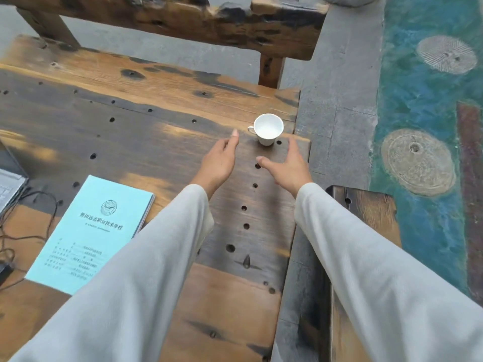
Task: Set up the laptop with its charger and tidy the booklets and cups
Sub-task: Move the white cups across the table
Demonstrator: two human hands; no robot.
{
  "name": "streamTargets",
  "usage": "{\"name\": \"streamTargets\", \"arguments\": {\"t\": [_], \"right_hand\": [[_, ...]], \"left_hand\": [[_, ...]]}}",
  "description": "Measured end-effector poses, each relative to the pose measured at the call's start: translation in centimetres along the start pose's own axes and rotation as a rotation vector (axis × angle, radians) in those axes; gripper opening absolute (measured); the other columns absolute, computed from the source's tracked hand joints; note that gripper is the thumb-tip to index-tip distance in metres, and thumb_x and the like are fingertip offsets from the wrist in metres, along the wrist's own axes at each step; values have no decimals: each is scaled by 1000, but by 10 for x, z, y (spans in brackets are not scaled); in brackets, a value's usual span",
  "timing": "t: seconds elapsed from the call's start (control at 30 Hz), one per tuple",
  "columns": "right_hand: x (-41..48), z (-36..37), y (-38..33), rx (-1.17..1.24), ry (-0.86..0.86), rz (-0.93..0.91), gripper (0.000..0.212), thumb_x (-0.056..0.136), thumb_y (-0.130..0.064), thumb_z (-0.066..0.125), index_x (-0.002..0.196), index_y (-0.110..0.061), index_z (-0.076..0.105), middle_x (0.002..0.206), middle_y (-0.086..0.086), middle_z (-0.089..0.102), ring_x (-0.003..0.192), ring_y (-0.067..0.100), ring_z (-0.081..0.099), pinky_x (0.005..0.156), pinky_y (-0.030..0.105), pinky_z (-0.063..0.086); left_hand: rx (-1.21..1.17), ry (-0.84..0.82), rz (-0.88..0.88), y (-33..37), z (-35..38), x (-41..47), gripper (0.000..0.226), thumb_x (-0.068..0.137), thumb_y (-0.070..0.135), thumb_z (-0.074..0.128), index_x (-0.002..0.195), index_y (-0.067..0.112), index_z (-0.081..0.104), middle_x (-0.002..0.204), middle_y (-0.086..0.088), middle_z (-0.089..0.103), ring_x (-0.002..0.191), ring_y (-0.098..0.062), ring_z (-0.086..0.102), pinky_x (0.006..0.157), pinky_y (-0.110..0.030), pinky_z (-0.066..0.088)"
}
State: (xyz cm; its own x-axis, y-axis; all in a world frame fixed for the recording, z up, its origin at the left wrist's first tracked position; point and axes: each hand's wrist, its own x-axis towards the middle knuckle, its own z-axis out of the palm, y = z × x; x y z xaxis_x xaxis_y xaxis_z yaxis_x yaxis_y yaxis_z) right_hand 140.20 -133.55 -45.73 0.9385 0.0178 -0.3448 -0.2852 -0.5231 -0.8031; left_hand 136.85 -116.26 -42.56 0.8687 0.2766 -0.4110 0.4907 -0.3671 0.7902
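Observation:
A small white cup [268, 128] stands upright and empty near the far right corner of the wooden table [136, 131]. My left hand [220, 163] is stretched out just left of it, fingers apart, holding nothing. My right hand [290, 165] is just below and right of the cup, also spread and empty. Neither hand touches the cup. A stack of light blue booklets [91, 233] lies flat at the near left. The corner of a silver laptop [10, 188] shows at the left edge, with a black charger cable [39, 218] looped beside it.
The table's right edge runs just beyond the cup, with grey stone paving [337, 105] below. A wooden bench [183, 22] stands behind the table and another wooden seat [366, 212] sits at the near right. A teal painted floor [423, 105] lies further right.

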Motion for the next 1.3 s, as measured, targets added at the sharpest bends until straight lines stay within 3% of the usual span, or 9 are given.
{"name": "streamTargets", "arguments": {"t": [0.17, 0.23, 0.4, 0.57, 0.77, 0.97, 1.07, 1.2, 1.3], "right_hand": [[50, 4, 2, 5, 36, -9, 100, 71, -45, 79, 152, -29, 23, 151, 8, 42, 141, 28, 36, 100, 27, 26], [67, 7, 3, -9, 20, 27, 107, 72, -44, 80, 156, -29, 16, 153, 10, 41, 143, 28, 33, 105, 33, 30], [98, 17, 4, 8, 0, 92, 117, 72, -37, 82, 158, -26, 3, 157, 11, 33, 145, 29, 30, 115, 41, 26], [118, 31, 0, 42, -8, 174, 123, 71, -41, 84, 159, -19, 2, 154, 14, 36, 141, 33, 38, 112, 42, 35], [124, 42, -4, 63, 78, 162, 105, 73, -39, 77, 155, -20, 13, 145, 13, 49, 132, 33, 48, 104, 42, 44], [107, 40, -2, 54, 114, 76, 98, 62, -40, 86, 138, -25, 26, 127, 10, 59, 109, 32, 59, 78, 31, 42], [93, 39, -5, 31, 108, -2, 94, 62, -37, 87, 137, -24, 31, 131, 6, 55, 116, 29, 56, 89, 35, 46], [72, 32, -10, 35, 64, -118, 94, 63, -24, 88, 142, -30, 37, 140, 3, 44, 127, 19, 45, 99, 25, 35], [51, 26, -20, 41, 8, -159, 94, 66, -20, 87, 144, -31, 36, 142, 2, 46, 131, 23, 43, 105, 37, 38]], "left_hand": [[75, -34, 7, 19, 26, 56, 81, 87, 82, 23, 141, 29, 52, 149, 3, 51, 140, -20, 41, 102, -36, 30], [84, -35, 17, 25, 33, 79, 83, 89, 80, 23, 146, 25, 47, 155, 1, 46, 143, -21, 38, 109, -39, 29], [64, -70, 24, 27, 52, 121, 79, 89, 80, 24, 144, 29, 49, 151, 1, 50, 140, -22, 42, 98, -36, 30], [101, -137, -13, 29, 64, 148, 90, 86, 83, 25, 155, 26, 33, 161, -4, 39, 148, -26, 34, 121, -45, 25], [35, -165, -56, 27, 73, 147, 79, 82, 85, 23, 138, 37, 54, 140, 4, 59, 131, -21, 51, 113, -45, 37], [-156, -83, -43, 19, 69, 125, 66, 84, 80, 32, 117, 35, 67, 116, 8, 70, 113, -16, 63, 106, -47, 46], [-291, -31, -65, 15, 64, 108, 56, 87, 73, 39, 111, 34, 71, 113, 5, 73, 111, -18, 67, 103, -50, 50], [-462, 50, -90, 11, 49, 82, 44, 96, 61, 44, 99, 30, 75, 96, 12, 76, 103, -15, 71, 92, -48, 59], [-437, 97, -35, 8, 37, 56, 38, 97, 61, 45, 87, 43, 77, 89, 21, 75, 93, 0, 71, 85, -38, 62]]}}
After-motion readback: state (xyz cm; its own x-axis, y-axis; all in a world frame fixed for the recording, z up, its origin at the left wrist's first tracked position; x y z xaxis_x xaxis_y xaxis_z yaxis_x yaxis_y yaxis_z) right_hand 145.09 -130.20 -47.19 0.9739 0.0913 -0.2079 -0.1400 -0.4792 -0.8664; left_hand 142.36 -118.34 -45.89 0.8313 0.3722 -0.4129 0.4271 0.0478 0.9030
